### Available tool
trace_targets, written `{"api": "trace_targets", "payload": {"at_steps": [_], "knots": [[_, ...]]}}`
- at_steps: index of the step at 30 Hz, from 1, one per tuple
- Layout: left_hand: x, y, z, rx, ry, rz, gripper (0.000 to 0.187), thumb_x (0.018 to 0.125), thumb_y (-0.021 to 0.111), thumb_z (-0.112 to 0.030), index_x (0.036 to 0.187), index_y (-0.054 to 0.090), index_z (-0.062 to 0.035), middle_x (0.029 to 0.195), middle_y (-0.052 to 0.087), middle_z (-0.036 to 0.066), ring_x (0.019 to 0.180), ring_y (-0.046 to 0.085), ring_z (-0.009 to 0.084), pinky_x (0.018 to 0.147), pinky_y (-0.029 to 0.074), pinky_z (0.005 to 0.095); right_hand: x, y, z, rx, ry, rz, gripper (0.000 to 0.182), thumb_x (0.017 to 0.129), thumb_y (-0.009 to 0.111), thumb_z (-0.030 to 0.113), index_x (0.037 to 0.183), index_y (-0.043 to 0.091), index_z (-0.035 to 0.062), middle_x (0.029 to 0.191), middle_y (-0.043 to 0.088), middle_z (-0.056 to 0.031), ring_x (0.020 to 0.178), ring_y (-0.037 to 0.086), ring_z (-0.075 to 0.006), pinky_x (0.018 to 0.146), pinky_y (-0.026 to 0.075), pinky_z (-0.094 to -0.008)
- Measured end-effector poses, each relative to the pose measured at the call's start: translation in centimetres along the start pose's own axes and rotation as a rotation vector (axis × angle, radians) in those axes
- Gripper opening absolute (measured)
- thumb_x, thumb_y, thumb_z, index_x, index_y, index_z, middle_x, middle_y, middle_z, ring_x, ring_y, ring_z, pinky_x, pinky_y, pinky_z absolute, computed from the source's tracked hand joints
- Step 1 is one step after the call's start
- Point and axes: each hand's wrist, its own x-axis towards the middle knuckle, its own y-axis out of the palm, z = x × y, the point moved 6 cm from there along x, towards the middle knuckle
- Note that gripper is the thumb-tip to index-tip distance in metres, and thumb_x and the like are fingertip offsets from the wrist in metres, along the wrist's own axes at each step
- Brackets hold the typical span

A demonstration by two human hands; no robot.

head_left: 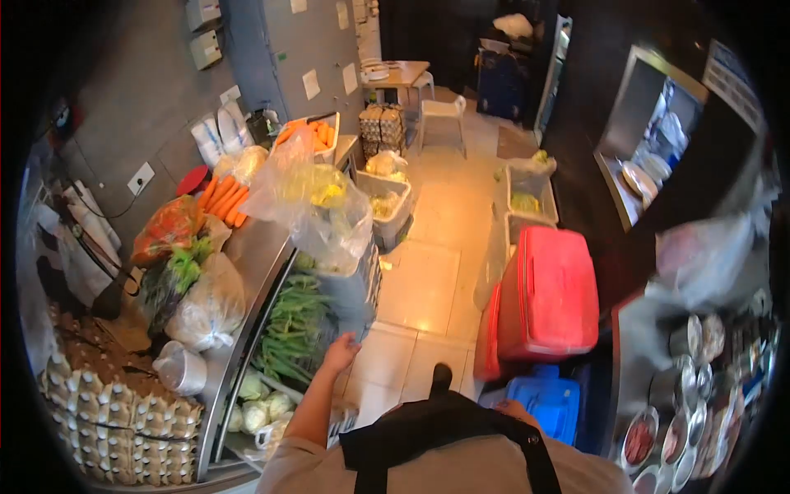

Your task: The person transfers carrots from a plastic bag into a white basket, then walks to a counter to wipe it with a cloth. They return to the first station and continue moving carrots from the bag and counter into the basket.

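My left hand hangs in front of my body at the lower middle, near the crate of long green vegetables; its fingers look loosely curled, too small to show whether anything is in them. Low at my right side, my right hand is partly hidden by my dark apron, beside a blue lidded bin. The right fingers cannot be made out. Left of the green vegetables runs a steel counter with carrots and bagged produce.
Stacked egg trays fill the lower left. Cabbages lie below the green vegetables. A red cooler stands at the right, near metal containers on a counter. Produce crates and a white stool stand farther back.
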Motion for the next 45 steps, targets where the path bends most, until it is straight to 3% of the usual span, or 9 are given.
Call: {"api": "trace_targets", "payload": {"at_steps": [8,12,16,21,27,34,36,40,45], "knots": [[13.7,-5.2,-10.5,-0.254,0.156,-0.446,0.027,0.078,0.068,-0.020,0.097,0.063,-0.0027,0.090,0.065,0.011,0.082,0.062,0.0221,0.074,0.049,0.0318,21.6,-18.6,26.9,-0.221,-0.386,-0.108,0.037,0.080,0.058,0.030,0.104,0.060,0.0022,0.095,0.064,-0.0199,0.089,0.062,-0.0313,0.077,0.048,-0.0400],[16.0,-14.4,-21.2,0.259,0.317,-0.885,0.015,0.075,0.066,-0.012,0.088,0.064,-0.0053,0.088,0.063,0.008,0.081,0.060,0.0252,0.078,0.046,0.0344,30.3,-20.5,41.6,-0.128,-0.614,-0.054,0.040,0.080,0.061,0.029,0.108,0.058,0.0008,0.097,0.064,-0.0204,0.089,0.062,-0.0325,0.078,0.049,-0.0378],[24.1,-20.8,-27.1,0.604,0.425,-1.053,0.027,0.071,0.069,-0.016,0.097,0.066,-0.0117,0.126,0.049,0.014,0.118,0.042,0.0352,0.099,0.030,0.0483,34.6,-18.1,53.3,-0.067,-0.650,0.068,0.043,0.081,0.062,0.028,0.112,0.055,-0.0001,0.099,0.063,-0.0206,0.091,0.062,-0.0304,0.079,0.049,-0.0374],[37.1,-28.4,-23.0,0.937,-0.021,-0.918,0.058,0.067,0.072,-0.025,0.122,0.055,-0.0207,0.147,0.019,0.013,0.134,0.015,0.0400,0.103,0.013,0.0619,36.6,-16.6,62.0,-0.165,-0.669,0.235,0.056,0.079,0.065,0.028,0.125,0.045,0.0029,0.111,0.059,-0.0217,0.095,0.061,-0.0322,0.082,0.047,-0.0374],[37.6,-35.4,-13.8,0.823,-0.619,-0.920,0.073,0.064,0.075,-0.030,0.129,0.046,-0.0145,0.149,0.009,0.015,0.134,0.011,0.0432,0.099,0.019,0.0651,41.7,-16.1,71.0,-0.160,-0.721,0.319,0.073,0.073,0.071,0.031,0.129,0.038,-0.0017,0.124,0.048,-0.0243,0.111,0.050,-0.0352,0.095,0.040,-0.0383],[31.7,-34.1,-7.5,0.378,-0.631,-1.125,0.066,0.068,0.061,-0.006,0.131,0.041,-0.0087,0.146,0.016,0.018,0.121,0.038,0.0419,0.091,0.042,0.0475,45.1,-8.1,82.4,-0.564,-1.209,0.525,0.100,0.062,0.078,0.036,0.132,0.025,-0.0115,0.136,0.031,-0.0296,0.128,0.031,-0.0377,0.107,0.027,-0.0364],[30.7,-32.1,-7.2,0.227,-0.801,-1.059,0.068,0.068,0.054,0.002,0.132,0.038,-0.0086,0.143,0.024,0.020,0.114,0.045,0.0416,0.088,0.045,0.0435,45.2,-6.0,83.7,-0.651,-1.275,0.611,0.097,0.064,0.077,0.037,0.132,0.027,-0.0103,0.130,0.038,-0.0304,0.124,0.038,-0.0380,0.104,0.032,-0.0372],[30.0,-25.4,-4.3,0.185,-0.680,-1.153,0.072,0.069,0.050,0.006,0.137,0.029,-0.0070,0.136,0.036,0.022,0.112,0.046,0.0416,0.091,0.042,0.0440,44.5,-2.0,84.3,-0.535,-0.854,1.026,0.080,0.073,0.073,0.030,0.133,0.031,-0.0012,0.117,0.053,-0.0232,0.106,0.055,-0.0298,0.089,0.043,-0.0349],[30.2,-20.3,-10.6,0.045,-0.654,-1.318,0.081,0.070,0.055,0.006,0.141,0.018,-0.0017,0.141,0.029,0.021,0.130,0.030,0.0356,0.107,0.027,0.0384,42.4,1.1,85.0,-0.288,-1.032,1.273,0.037,0.083,0.057,0.008,0.118,0.048,0.0017,0.112,0.055,-0.0105,0.103,0.051,-0.0185,0.089,0.040,-0.0302]]}}
